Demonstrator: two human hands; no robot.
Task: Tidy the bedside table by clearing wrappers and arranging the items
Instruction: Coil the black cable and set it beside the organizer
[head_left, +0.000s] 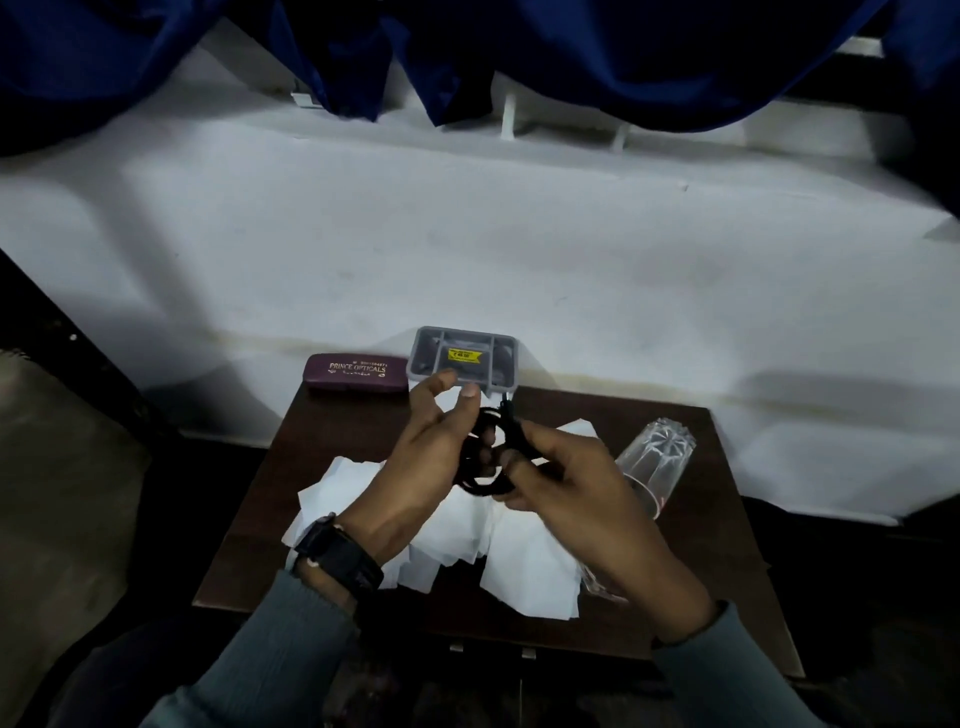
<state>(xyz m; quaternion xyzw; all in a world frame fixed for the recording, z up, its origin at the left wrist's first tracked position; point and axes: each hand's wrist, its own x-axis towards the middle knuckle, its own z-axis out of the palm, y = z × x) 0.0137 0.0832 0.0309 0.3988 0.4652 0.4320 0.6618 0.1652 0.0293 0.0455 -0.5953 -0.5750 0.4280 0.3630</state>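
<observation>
While the left hand (431, 462) holds a coiled cord (480, 488) and the right hand (587, 488) pinches its end mid-frame, winding seems underway; next, stow it by the box (421, 353).

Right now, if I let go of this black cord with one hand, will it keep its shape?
Probably not: the black cord curves in loose loops between your left hand and right hand, so it looks floppy rather than stiff. It is thin, so likely light. The loops may well spring apart once released.
</observation>
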